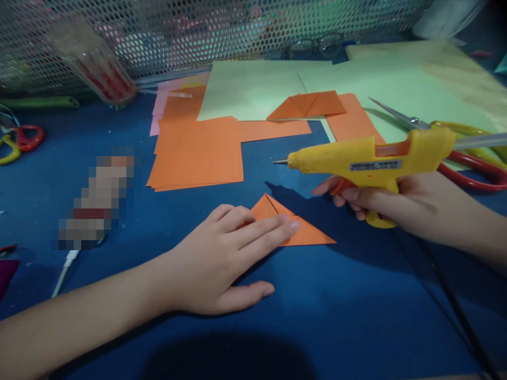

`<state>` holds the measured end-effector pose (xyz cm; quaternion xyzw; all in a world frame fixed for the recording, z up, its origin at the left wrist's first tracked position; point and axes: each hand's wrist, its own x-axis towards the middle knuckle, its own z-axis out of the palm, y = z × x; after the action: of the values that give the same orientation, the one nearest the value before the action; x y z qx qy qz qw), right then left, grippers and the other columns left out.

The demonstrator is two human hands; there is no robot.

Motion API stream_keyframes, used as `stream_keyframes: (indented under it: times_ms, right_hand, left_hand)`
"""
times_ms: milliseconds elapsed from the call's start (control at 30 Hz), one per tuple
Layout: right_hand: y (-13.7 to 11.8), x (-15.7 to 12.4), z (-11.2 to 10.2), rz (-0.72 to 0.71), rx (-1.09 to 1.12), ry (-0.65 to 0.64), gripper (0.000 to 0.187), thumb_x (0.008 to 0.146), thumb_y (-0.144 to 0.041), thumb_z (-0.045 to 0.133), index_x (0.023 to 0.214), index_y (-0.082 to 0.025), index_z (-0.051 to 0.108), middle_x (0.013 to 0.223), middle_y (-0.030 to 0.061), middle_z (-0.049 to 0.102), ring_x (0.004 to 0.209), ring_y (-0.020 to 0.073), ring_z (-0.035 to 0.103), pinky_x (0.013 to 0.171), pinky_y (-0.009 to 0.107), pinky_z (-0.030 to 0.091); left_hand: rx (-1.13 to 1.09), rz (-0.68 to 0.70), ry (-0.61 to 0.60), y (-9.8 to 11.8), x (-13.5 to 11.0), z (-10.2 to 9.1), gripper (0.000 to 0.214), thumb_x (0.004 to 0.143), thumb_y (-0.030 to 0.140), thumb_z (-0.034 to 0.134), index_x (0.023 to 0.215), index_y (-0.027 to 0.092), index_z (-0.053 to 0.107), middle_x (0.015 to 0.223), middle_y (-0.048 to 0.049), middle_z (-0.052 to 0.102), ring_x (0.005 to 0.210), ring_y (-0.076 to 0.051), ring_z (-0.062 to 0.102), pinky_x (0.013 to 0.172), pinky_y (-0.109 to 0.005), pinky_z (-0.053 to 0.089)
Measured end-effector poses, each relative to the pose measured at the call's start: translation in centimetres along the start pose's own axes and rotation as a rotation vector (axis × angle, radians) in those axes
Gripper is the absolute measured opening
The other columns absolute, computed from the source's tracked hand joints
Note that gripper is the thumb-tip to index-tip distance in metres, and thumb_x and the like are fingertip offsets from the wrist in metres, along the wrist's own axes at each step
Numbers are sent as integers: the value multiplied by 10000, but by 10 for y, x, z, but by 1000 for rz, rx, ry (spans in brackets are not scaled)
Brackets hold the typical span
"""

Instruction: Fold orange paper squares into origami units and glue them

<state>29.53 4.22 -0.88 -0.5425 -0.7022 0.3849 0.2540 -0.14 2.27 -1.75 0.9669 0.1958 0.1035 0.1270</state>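
My left hand (233, 253) lies flat with fingers stretched over a folded orange paper triangle (307, 232), pressing it on the blue tabletop. Its thumb rests apart on the table, and the fingers hide the triangle's left part. In my right hand (400, 203) is a yellow hot glue gun (348, 158), gripped by its handle with a finger at the orange trigger. The metal nozzle points left, above the table and beyond the triangle. A clear glue stick (479, 140) sticks out of the gun's back end.
Orange paper sheets (198, 155) lie at centre left, beside pale green sheets (253, 87) bearing another folded orange piece (309, 104). Scissors (420, 124) lie behind my right hand. A jar (106, 79) stands near the perforated metal panel (198, 31). A black cord (451, 301) trails at lower right.
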Motion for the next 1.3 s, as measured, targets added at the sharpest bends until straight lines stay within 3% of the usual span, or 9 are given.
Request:
stream_keyframes:
  times_ms: [100,233,333,500,600,733,967,1167,1300]
  right_hand:
    - [2,0,1,1,-10,9,245,814,-459,639,838,-232,728,822,55,722,590,164,608,465,273,528]
    - [5,-2,-1,15,-16,4,259,821,-468,644,897,-242,745,807,51,713,579,159,598,476,277,528]
    - [7,-2,-2,-7,-31,3,265,829,-476,640,893,-244,750,836,56,728,613,171,628,480,275,537]
    - [9,-3,-2,-8,-1,-2,303,846,-526,647,864,-237,738,779,51,698,576,171,619,442,277,526]
    - [10,-4,-3,-1,-9,-30,328,878,-550,638,886,-236,732,803,53,692,612,173,630,476,279,539]
    - [9,-3,-4,-23,-30,-44,276,877,-498,627,841,-237,710,829,56,704,645,178,638,501,281,548]
    - [1,-1,-2,-13,-17,-32,288,820,-498,614,865,-237,726,781,45,693,581,163,610,450,273,528]
    - [3,-2,0,14,-3,-8,353,815,-554,637,902,-232,753,784,60,689,599,178,616,443,278,516]
    - [6,-4,-2,10,4,-27,396,860,-587,637,980,-232,763,789,55,679,601,158,588,466,264,511]
  left_hand:
    - [-72,-24,97,-1,-2,3,537,1063,382,462,1533,139,372,1352,-116,672,1126,-261,586,1012,-388,462]
    - [-73,-163,223,-3,-3,7,503,1062,427,492,1482,155,444,1350,-154,606,1201,-280,565,1030,-424,489]
    - [-62,-285,217,-3,-3,7,396,1066,436,497,1340,162,580,1267,-135,605,1145,-273,549,1004,-430,495]
    - [-154,-246,238,-3,1,2,217,1071,321,511,1013,177,664,1098,-77,644,1001,-208,568,906,-333,491]
    - [-268,-260,211,-5,3,-2,312,1084,272,461,843,193,643,893,-15,650,839,-160,582,796,-285,473]
    - [-302,-361,159,-8,5,-4,405,1085,347,432,757,208,623,699,17,624,700,-160,558,726,-289,452]
    - [-294,-403,185,-7,5,-2,462,1092,403,397,704,208,554,665,34,601,643,-149,539,671,-280,413]
    - [-318,-509,242,-5,8,-7,508,1059,510,504,653,204,495,633,42,584,623,-142,525,624,-283,368]
    - [-286,-518,184,-5,9,-9,566,1058,575,472,630,206,486,591,42,560,601,-146,487,624,-298,340]
